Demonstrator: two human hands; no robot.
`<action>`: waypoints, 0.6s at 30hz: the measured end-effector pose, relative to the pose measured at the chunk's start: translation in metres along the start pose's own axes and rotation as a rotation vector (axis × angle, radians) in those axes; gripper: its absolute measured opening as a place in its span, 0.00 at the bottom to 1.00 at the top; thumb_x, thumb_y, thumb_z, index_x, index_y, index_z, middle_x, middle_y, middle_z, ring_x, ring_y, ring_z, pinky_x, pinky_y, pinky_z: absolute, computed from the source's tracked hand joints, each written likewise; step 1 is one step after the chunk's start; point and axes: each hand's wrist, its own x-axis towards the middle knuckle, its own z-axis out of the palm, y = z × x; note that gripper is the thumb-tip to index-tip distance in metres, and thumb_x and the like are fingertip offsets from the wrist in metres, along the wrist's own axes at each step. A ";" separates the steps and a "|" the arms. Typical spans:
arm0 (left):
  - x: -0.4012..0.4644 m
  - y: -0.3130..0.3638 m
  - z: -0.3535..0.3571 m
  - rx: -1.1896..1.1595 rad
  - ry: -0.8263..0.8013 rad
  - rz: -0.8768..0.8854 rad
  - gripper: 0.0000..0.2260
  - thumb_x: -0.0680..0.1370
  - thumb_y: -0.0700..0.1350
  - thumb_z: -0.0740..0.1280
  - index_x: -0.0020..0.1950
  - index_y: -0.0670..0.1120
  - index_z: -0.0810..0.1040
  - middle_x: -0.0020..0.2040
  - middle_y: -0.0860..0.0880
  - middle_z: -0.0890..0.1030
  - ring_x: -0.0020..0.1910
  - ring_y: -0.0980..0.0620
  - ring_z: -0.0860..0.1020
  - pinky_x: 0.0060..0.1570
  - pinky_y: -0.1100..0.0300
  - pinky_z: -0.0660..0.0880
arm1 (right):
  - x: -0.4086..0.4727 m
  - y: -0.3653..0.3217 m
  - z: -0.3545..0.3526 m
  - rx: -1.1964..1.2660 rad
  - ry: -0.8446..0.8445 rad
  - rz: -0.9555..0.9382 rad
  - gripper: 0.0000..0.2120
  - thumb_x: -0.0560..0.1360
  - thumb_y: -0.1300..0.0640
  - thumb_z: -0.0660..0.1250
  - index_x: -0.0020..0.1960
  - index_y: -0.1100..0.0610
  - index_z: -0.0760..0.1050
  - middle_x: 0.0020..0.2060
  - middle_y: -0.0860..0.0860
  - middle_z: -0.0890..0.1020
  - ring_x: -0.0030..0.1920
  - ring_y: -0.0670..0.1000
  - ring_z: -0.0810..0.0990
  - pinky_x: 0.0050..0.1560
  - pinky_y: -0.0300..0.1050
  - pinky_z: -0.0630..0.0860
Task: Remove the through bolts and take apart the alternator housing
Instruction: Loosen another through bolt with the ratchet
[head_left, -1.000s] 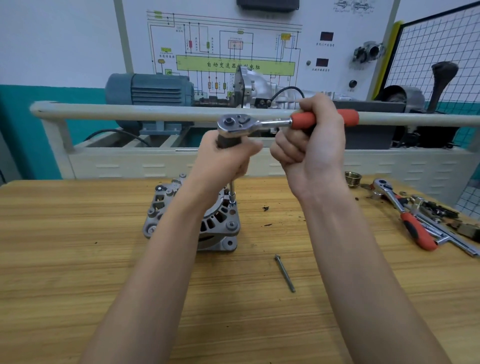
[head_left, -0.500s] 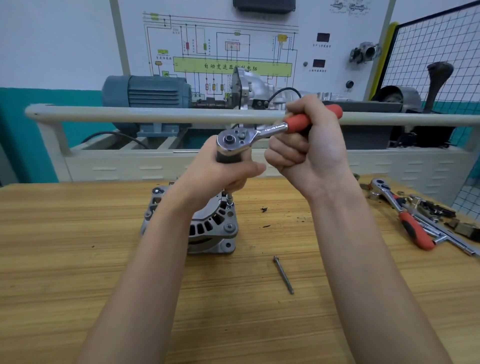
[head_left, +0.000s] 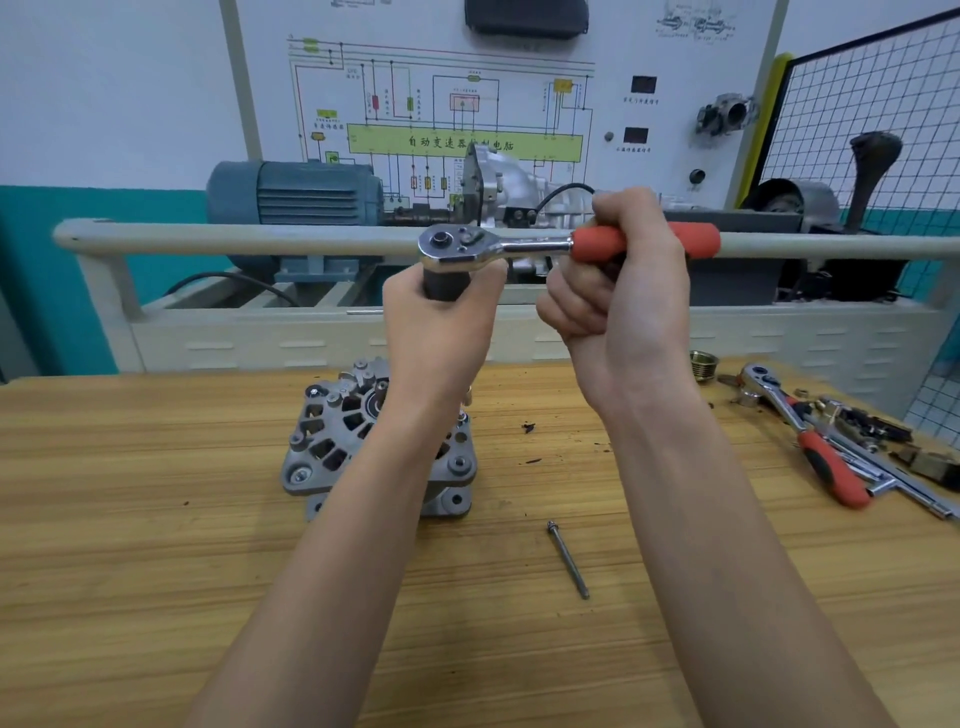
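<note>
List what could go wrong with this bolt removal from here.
1. Nothing visibly clamps the grey cast-aluminium alternator to the wooden bench; both hands are up on the tool, so torque may twist or tip it.
2. The left hand grips the extension far above the bolt, so the socket could cam off when the right hand swings the red-handled ratchet.
3. The loose long steel bolt could roll away.

Bright, even light; sharp centre, wide-angle edge distortion.
</note>
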 end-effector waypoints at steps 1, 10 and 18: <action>0.000 0.003 -0.001 -0.004 0.000 0.011 0.21 0.75 0.37 0.67 0.26 0.48 0.63 0.23 0.53 0.61 0.25 0.54 0.58 0.26 0.62 0.58 | 0.000 -0.001 0.000 -0.013 -0.038 -0.014 0.20 0.78 0.61 0.59 0.29 0.54 0.58 0.17 0.46 0.56 0.19 0.45 0.52 0.21 0.38 0.52; 0.022 0.013 -0.043 0.054 0.240 -0.068 0.16 0.74 0.41 0.68 0.29 0.48 0.67 0.24 0.52 0.66 0.25 0.54 0.62 0.26 0.63 0.60 | 0.011 -0.001 -0.024 -0.684 -0.672 0.075 0.16 0.70 0.63 0.74 0.56 0.56 0.76 0.33 0.50 0.80 0.34 0.48 0.78 0.38 0.43 0.79; 0.041 -0.002 -0.085 0.065 0.345 -0.228 0.13 0.74 0.42 0.69 0.33 0.48 0.68 0.25 0.52 0.64 0.20 0.56 0.61 0.21 0.66 0.59 | 0.023 0.078 -0.036 -1.456 -0.466 0.206 0.09 0.69 0.53 0.77 0.46 0.54 0.81 0.36 0.46 0.80 0.38 0.45 0.77 0.39 0.40 0.73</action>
